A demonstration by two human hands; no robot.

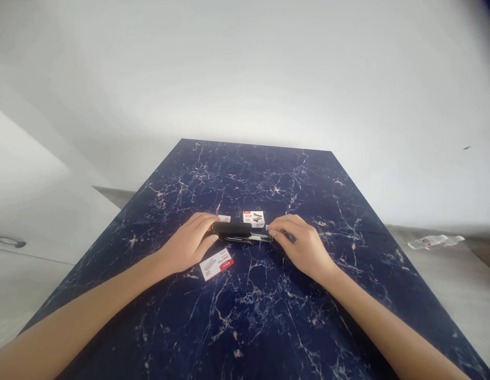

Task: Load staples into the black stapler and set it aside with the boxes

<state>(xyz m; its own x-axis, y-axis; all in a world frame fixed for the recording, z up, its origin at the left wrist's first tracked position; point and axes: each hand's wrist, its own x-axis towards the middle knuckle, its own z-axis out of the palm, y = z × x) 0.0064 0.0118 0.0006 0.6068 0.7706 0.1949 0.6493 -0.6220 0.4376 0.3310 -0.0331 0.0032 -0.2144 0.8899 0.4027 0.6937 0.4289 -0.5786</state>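
Observation:
A black stapler (232,230) lies crosswise at the middle of the table, its metal magazine (261,237) showing at the right end. My left hand (187,240) is closed around the stapler's left end, thumb on the near side. At the other end, my right hand (302,244) has thumb and fingers pinched together beside the magazine. A small pale bit shows at those fingertips, too small to name. Just behind the stapler is a small white and red box (253,218) with a picture on it. A flat white and red packet (217,264) lies tilted in front.
Another white and red piece (224,218) is partly hidden behind my left fingers. The table (245,179) has a dark blue marbled top with straight edges. A clear plastic bottle (435,241) lies beyond the right edge, lower down. A pale wall (245,68) stands behind.

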